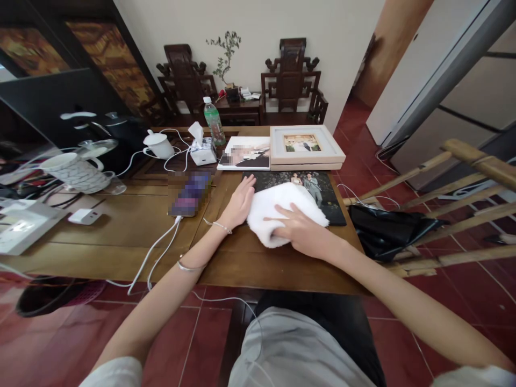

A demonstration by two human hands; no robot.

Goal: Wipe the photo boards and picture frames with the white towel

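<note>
A white cloth (pixel 282 207) lies on a dark photo print (pixel 322 188) on the wooden table (pixel 121 242). My right hand (pixel 300 231) presses down on the near side of the cloth, fingers curled over it. Flat on the table at the print's left edge rests my left hand (pixel 239 204), fingers stretched out and touching the cloth's left side. Only the print's right part, with two figures, shows from under the cloth.
Behind the print lie a framed photo (pixel 306 145) and another print (pixel 245 153). A phone (pixel 189 193) on a white cable, a tissue box (pixel 201 148), a bottle (pixel 213 121), a teapot (pixel 159 144) and a mug (pixel 76 172) stand left. A black bag (pixel 387 231) hangs off the right edge.
</note>
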